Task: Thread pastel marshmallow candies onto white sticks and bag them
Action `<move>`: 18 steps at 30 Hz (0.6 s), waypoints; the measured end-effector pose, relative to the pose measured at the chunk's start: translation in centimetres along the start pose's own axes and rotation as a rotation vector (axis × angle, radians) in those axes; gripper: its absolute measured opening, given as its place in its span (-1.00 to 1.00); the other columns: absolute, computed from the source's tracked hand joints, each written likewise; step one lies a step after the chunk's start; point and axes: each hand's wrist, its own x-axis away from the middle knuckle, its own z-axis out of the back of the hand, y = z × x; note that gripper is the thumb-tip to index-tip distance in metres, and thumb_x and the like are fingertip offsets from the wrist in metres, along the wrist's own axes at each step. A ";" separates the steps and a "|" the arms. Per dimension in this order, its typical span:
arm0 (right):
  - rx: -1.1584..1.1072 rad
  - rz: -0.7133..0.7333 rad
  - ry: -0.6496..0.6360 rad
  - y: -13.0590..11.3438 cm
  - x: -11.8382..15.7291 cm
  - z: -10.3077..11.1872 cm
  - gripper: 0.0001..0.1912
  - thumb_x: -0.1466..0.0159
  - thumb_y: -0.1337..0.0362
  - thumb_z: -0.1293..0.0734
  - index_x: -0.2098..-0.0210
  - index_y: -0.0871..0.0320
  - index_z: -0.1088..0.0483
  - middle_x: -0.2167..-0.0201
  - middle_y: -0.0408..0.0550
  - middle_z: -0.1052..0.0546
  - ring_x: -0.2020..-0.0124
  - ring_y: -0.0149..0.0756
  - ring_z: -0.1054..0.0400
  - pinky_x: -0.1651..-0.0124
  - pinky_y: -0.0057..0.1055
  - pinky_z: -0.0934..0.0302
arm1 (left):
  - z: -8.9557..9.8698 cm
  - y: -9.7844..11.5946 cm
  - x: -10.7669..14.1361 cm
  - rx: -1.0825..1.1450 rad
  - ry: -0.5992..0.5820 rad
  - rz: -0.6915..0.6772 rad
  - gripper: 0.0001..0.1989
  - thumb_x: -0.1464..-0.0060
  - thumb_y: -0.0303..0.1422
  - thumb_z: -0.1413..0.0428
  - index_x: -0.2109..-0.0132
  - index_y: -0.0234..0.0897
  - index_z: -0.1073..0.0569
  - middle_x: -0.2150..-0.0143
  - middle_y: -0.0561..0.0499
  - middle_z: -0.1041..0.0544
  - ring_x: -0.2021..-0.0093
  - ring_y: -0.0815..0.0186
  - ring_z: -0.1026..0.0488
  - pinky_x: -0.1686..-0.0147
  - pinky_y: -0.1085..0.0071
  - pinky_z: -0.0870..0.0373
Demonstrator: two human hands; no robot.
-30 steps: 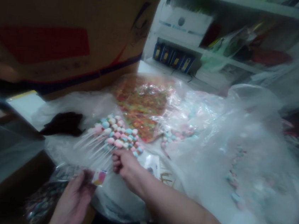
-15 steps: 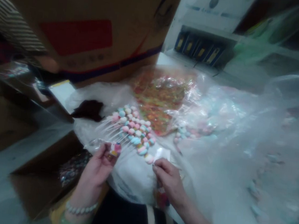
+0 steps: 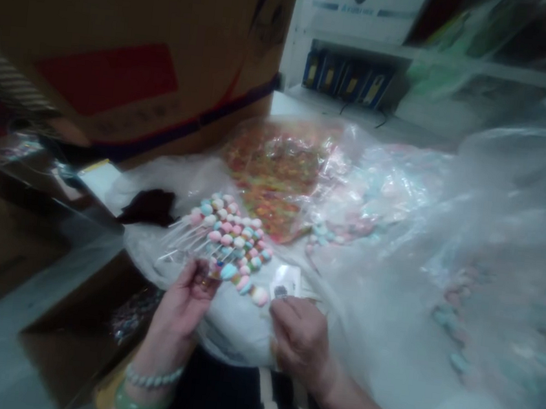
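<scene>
Left hand [image 3: 185,299] risen to candy pops [image 3: 225,238], half-closed, right hand [image 3: 300,341] beside white card [image 3: 285,282]

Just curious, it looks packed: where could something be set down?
White tabletop shows between the cardboard box and the plastic sheet; another strip lies between box and shelf. Crowded around the left hand and right hand, among candy sticks and bagged sweets.
</scene>
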 end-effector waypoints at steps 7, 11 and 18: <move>-0.007 0.042 -0.031 -0.2 -0.2 1.1 -0.70 -0.31 0.44 -0.13 0.49 0.12 -0.35 0.59 -0.12 -0.33 0.52 -0.32 -0.15 0.41 -0.34 0.04 | 1.3 -0.4 -1.8 -0.204 -0.107 -0.167 -0.87 -0.10 -0.48 -0.17 0.41 -0.40 -0.51 0.50 0.03 -0.53 0.57 0.44 -0.42 0.62 0.58 -0.35; -0.136 -0.061 -0.070 0.5 0.2 0.1 -0.74 -0.31 0.41 -0.15 0.44 0.13 -0.39 0.56 -0.12 -0.39 0.50 -0.34 -0.23 0.39 -0.39 -0.01 | 2.1 -0.8 -2.2 -0.259 -0.177 -0.148 -0.87 -0.03 -0.42 -0.25 0.39 -0.43 -0.52 0.50 0.02 -0.53 0.58 0.45 -0.41 0.61 0.58 -0.37; -0.526 -0.477 -0.282 1.0 0.4 -1.3 -0.81 -0.26 0.27 -0.23 0.44 0.12 -0.42 0.55 -0.19 -0.42 0.46 -0.40 -0.30 0.36 -0.50 -0.10 | 1.6 -0.9 -1.3 -0.189 -0.080 -0.115 -0.85 -0.14 -0.50 -0.12 0.41 -0.37 -0.49 0.50 -0.01 -0.55 0.54 0.32 -0.50 0.52 0.40 -0.52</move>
